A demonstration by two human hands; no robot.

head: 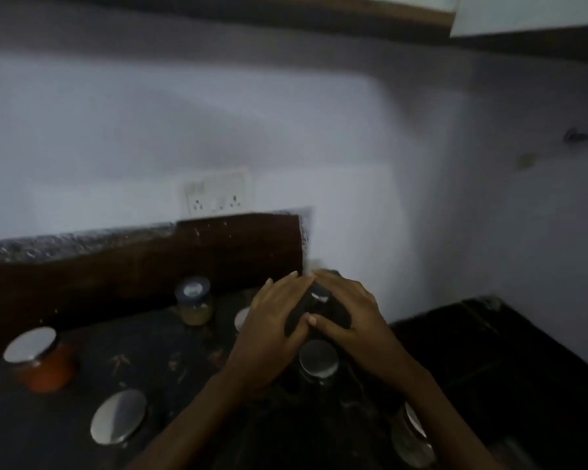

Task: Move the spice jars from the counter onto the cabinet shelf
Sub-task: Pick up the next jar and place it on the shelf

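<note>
Both my hands close around one dark jar (316, 305) with a shiny lid at the back of the dark counter (157, 364). My left hand (275, 320) wraps its left side and my right hand (347, 310) its right side, thumbs meeting in front. Other spice jars stand around: an orange-filled jar (39, 357) at far left, a jar with yellowish contents (194, 303) behind, a steel-lidded jar (118, 417) in front left, another (318, 362) just under my hands, and one (411, 435) at lower right. The frame is blurred.
A white wall with a switch and socket plate (216, 195) rises behind a dark wooden backsplash (133, 266). The cabinet's underside and a white door (523, 11) show at the top right. A lower black surface (489, 344) lies to the right.
</note>
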